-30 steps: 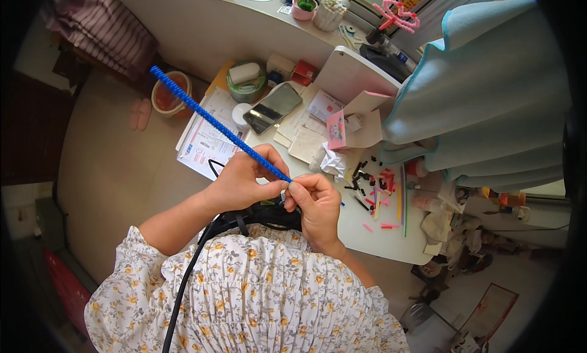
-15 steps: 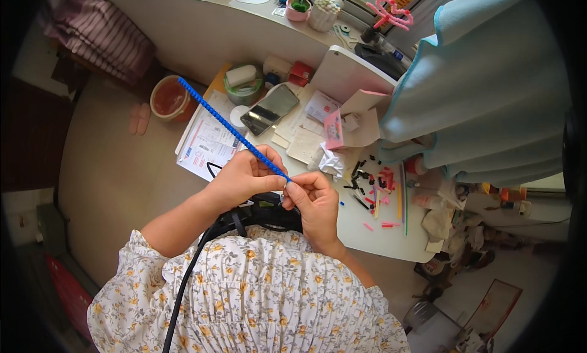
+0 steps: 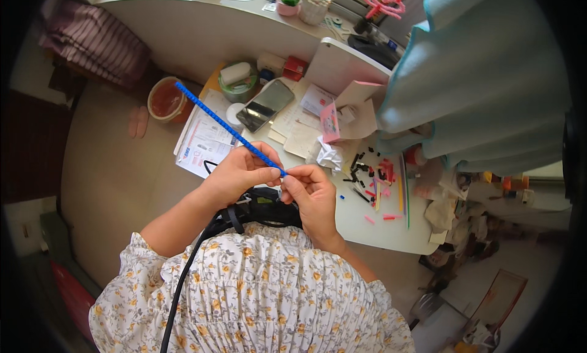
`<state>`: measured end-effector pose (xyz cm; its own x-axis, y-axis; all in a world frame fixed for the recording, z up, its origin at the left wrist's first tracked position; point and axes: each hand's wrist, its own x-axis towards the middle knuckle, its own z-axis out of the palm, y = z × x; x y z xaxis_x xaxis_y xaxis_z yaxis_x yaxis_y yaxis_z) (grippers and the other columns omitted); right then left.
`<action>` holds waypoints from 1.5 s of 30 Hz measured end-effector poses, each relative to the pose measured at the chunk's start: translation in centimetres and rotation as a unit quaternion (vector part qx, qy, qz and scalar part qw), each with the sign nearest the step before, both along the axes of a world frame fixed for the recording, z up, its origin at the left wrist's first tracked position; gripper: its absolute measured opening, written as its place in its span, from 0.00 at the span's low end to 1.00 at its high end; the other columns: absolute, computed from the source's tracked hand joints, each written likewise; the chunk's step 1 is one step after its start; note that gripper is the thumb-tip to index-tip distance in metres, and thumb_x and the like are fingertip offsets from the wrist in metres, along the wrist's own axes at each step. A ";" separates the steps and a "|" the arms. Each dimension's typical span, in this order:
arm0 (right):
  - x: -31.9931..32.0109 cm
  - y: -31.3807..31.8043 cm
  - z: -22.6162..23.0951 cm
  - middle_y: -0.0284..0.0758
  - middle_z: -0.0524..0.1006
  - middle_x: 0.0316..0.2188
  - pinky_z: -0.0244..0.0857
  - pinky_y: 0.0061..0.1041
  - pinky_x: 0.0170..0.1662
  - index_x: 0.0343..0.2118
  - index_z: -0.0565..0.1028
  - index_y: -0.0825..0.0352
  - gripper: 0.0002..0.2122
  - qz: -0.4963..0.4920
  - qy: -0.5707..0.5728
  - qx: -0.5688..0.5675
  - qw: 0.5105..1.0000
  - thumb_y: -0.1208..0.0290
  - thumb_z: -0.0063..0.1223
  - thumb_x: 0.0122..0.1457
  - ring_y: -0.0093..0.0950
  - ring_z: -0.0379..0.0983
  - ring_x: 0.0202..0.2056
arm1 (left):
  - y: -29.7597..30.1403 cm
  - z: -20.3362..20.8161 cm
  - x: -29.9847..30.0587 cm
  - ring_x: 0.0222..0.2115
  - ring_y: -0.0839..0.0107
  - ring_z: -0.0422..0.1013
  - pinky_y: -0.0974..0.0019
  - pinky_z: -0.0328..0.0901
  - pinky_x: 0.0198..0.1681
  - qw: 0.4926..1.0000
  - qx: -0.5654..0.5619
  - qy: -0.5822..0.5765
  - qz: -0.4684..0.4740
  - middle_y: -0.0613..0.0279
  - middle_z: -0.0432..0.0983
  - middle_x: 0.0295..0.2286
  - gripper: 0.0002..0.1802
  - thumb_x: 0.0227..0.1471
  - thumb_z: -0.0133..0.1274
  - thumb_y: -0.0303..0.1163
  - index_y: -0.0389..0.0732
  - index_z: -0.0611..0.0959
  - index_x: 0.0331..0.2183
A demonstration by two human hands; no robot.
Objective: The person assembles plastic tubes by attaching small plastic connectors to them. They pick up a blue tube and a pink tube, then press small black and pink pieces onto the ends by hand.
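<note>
A long, thin blue stick with a bumpy, ribbed surface (image 3: 211, 113) slants up and to the left from my fingers. My left hand (image 3: 243, 172) is closed round it near its lower end, thumb pressed on it. The thumb and forefinger of my right hand (image 3: 313, 194) pinch the very end, touching the left fingertips. The exact end between my fingertips is hidden. Both hands are above the near edge of the white table (image 3: 373, 237).
Small black and pink cut pieces (image 3: 362, 175) and thin coloured sticks (image 3: 405, 194) lie to the right. A crumpled white tissue (image 3: 329, 154), an open pink-edged box (image 3: 358, 123), a phone (image 3: 265, 105) and papers (image 3: 205, 142) lie beyond my hands. A bucket (image 3: 166, 101) stands on the floor, left.
The view has shifted slightly, so the table things sit a little differently. Both hands keep their hold on the blue stick, which slants a little less steeply.
</note>
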<state>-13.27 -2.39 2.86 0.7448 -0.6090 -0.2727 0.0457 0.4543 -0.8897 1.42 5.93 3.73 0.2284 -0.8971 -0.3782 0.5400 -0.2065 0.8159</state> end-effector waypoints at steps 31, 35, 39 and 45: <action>-15.3 -6.2 -18.3 0.34 0.72 0.26 0.64 0.25 0.28 0.32 0.71 0.66 0.06 -0.109 0.405 -0.459 0.784 0.75 0.51 0.49 0.28 0.71 0.25 | 0.1 -1.1 0.1 0.23 0.73 0.68 0.75 0.63 0.26 0.999 0.002 0.021 0.039 0.57 0.69 0.25 0.14 0.43 0.56 0.27 0.40 0.66 0.30; -15.1 -6.1 -18.2 0.33 0.73 0.25 0.65 0.18 0.26 0.32 0.71 0.69 0.05 -0.178 0.287 -0.057 0.940 0.74 0.48 0.53 0.21 0.70 0.23 | 0.4 -1.3 0.0 0.23 0.73 0.68 0.76 0.63 0.24 0.999 0.014 0.012 0.039 0.56 0.69 0.26 0.15 0.43 0.55 0.26 0.41 0.66 0.31; -14.2 -5.7 -17.2 0.33 0.74 0.26 0.65 0.15 0.25 0.35 0.70 0.70 0.07 -0.246 0.198 0.077 0.946 0.74 0.47 0.55 0.19 0.69 0.22 | 0.4 -1.5 0.1 0.22 0.73 0.70 0.77 0.65 0.26 0.998 -0.016 0.042 0.045 0.53 0.72 0.26 0.13 0.42 0.53 0.22 0.40 0.67 0.31; -11.7 -5.6 -13.4 0.35 0.74 0.27 0.65 0.15 0.27 0.38 0.69 0.70 0.08 -0.206 0.026 0.202 0.957 0.75 0.46 0.55 0.19 0.69 0.24 | 0.7 -1.5 0.1 0.22 0.73 0.69 0.74 0.64 0.25 0.998 -0.010 0.039 0.050 0.54 0.72 0.24 0.14 0.40 0.53 0.21 0.40 0.67 0.30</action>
